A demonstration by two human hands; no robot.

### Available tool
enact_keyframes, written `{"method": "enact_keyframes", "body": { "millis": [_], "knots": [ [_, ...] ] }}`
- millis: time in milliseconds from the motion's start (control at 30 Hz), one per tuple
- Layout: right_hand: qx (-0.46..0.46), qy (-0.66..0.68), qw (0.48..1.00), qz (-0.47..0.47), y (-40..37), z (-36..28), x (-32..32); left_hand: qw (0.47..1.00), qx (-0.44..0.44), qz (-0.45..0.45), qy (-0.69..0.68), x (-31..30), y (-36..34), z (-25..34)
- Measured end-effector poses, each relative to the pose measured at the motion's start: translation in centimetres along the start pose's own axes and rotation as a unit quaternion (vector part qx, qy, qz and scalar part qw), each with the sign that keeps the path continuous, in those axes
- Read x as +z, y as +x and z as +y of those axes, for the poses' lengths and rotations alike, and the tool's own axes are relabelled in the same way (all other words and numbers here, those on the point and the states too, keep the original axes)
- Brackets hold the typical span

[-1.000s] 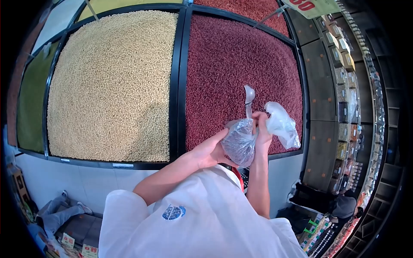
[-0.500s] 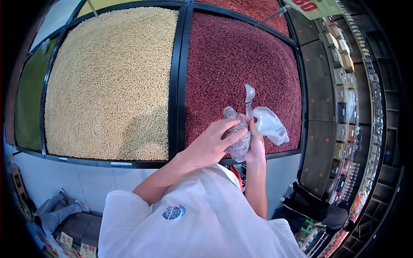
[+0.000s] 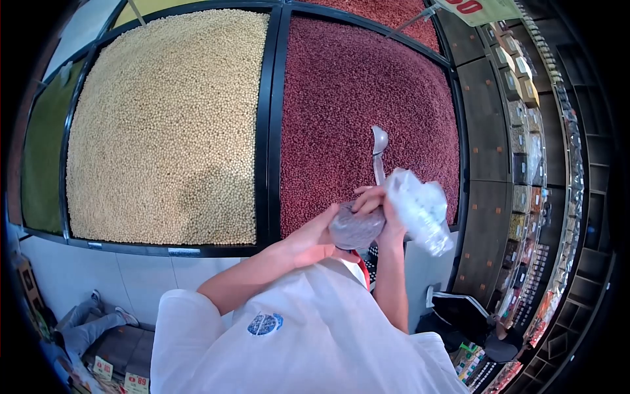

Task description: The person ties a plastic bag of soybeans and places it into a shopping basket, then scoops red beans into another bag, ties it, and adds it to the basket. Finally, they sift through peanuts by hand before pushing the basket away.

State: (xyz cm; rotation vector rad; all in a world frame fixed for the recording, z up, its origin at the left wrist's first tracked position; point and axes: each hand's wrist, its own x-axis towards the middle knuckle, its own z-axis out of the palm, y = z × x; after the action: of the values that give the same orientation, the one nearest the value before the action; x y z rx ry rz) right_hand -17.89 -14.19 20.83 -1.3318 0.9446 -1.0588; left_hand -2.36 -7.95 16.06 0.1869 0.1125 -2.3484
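A clear plastic bag with a full, rounded, greyish-purple lower part is between my hands, just over the bin's front edge. My left hand cups the full part from the left, thumb below and fingers above. On the other side, my right hand is closed around the bag's gathered neck, and some fingers lie over the full part. The loose bag top flares out to the right. Beyond my right hand, a clear scoop rests on the dark red beans; its handle end is hidden by the fingers.
Pale yellow beans fill the bin on the left, past a black divider. A price sign hangs at upper right. Shelves of packaged goods line the right. Other people's legs show lower left; another person is lower right.
My left hand has moved from on top of the bag to its left side and underneath. The full part has tipped and come lower, and the loose top has swung up and spread.
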Motion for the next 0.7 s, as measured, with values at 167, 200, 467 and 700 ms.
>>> {"method": "enact_keyframes", "body": {
  "millis": [167,200,467,700],
  "knots": [
    [0.054,-0.006,0.992,0.113,-0.5,-0.4,1.1,0.852,0.291,0.094,0.426,1.3,0.7,0.6],
    [0.053,0.024,0.988,0.141,-0.3,0.0,1.1,0.738,0.355,0.112,0.563,2.0,0.3,1.1],
    [0.112,0.116,0.968,0.192,0.3,0.2,-0.4,0.615,0.384,-0.01,0.688,0.5,-1.9,1.3],
    [-0.008,-0.16,0.983,0.086,0.6,-2.8,1.5,0.953,0.162,0.112,0.23,0.6,-1.9,0.3]
  ]
}}
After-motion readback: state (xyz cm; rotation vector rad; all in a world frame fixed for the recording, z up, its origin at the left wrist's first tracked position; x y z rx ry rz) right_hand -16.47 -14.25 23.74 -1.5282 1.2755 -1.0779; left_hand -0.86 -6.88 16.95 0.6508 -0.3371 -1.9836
